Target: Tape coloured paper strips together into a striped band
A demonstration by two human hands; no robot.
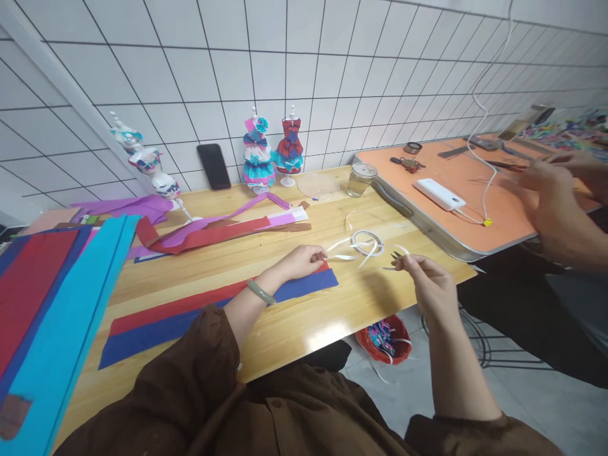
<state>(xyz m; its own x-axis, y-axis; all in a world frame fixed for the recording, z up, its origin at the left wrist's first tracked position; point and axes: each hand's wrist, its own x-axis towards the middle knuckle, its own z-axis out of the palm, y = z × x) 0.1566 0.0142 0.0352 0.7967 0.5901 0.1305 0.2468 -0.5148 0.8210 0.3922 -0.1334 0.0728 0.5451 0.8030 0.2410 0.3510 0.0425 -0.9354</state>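
My left hand (308, 261) is closed in a pinch at the right end of a red strip (185, 307), with a thin white tape (338, 244) running from its fingertips. A blue strip (156, 335) lies along the red one's near edge, and my forearm crosses both. Between my hands sits a roll of narrow white tape (367, 243) with loose curling ends. My right hand (433, 282) closes round small scissors (397, 256), their pointed tips toward the roll; the handles are hidden by my fingers. A short white curl rises beside those fingers.
Small dress forms in ruffled outfits (259, 155) (289, 149) stand by the tiled wall near a phone (214, 166). A lidded cup (361, 180) is behind the roll. Coloured strips (71, 304) pile at left. A red scrap basket (403, 348) is below. Another person's hands (553, 190) work at the orange table (503, 218).
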